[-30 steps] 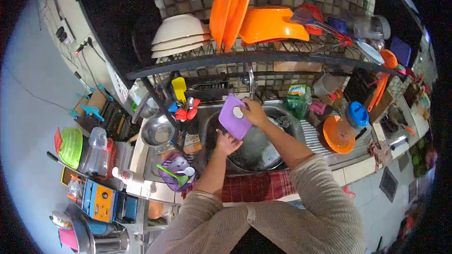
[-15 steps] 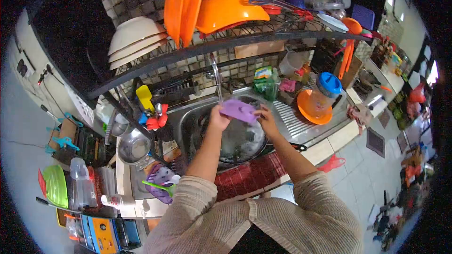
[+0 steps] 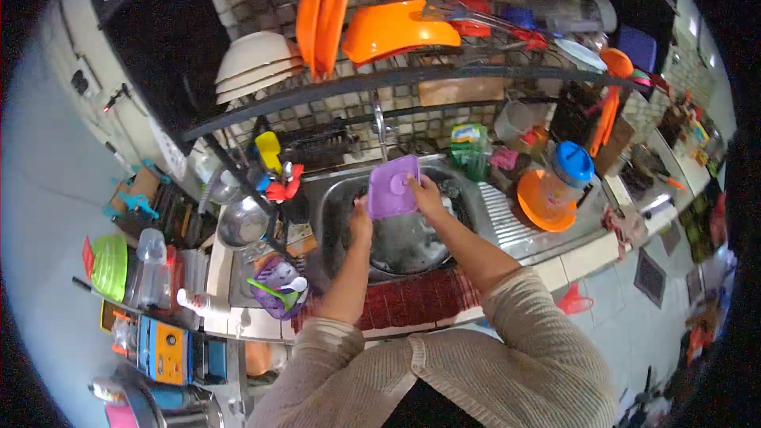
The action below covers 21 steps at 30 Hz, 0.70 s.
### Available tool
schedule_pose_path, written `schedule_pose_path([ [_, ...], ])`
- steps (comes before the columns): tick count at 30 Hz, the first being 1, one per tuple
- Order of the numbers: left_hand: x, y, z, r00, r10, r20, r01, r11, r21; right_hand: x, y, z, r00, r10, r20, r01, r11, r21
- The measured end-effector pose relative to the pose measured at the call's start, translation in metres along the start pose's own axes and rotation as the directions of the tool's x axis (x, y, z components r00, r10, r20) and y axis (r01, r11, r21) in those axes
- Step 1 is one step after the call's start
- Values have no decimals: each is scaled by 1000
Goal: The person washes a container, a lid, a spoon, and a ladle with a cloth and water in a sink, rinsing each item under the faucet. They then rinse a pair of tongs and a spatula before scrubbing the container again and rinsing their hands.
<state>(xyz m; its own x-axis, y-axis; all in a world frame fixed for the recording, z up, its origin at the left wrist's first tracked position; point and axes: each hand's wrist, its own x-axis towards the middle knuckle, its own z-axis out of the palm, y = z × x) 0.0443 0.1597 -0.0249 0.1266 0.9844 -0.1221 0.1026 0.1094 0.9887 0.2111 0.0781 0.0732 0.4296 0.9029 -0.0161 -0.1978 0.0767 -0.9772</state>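
Note:
A purple, roughly square plastic piece (image 3: 394, 187) is held up over the steel sink (image 3: 329, 206), under the faucet (image 3: 380, 123). My left hand (image 3: 361, 218) grips its lower left edge. On its right side my right hand (image 3: 426, 195) holds it, fingers bent against the face. Below, a large round pan (image 3: 404, 244) with soapy water sits in the basin. A dark red cloth (image 3: 420, 299) lies along the sink's front edge.
A rack (image 3: 317, 97) above carries white bowls (image 3: 258, 63) and orange dishes (image 3: 396, 29). To the right, a blue-lidded pitcher (image 3: 567, 174) stands on an orange plate (image 3: 547, 210). A metal bowl (image 3: 243, 223) and purple bag (image 3: 277, 277) are at the left.
The purple piece has turned from a flat, tilted pose to a more upright one facing me. My hands moved with it, and the whole view shifted slightly.

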Motion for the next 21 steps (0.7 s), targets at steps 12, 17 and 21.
schedule_pose_path([
  [12,-103,40,-25,924,345,-163,-334,938,93,60,-45,52,812,-295,503,578,296,-760],
  [17,-117,50,-26,921,284,-268,-242,954,178,72,-36,41,973,-142,179,208,876,-436],
  [21,-114,38,-24,935,110,-338,-88,993,81,64,-25,25,922,286,262,-291,956,-19],
])
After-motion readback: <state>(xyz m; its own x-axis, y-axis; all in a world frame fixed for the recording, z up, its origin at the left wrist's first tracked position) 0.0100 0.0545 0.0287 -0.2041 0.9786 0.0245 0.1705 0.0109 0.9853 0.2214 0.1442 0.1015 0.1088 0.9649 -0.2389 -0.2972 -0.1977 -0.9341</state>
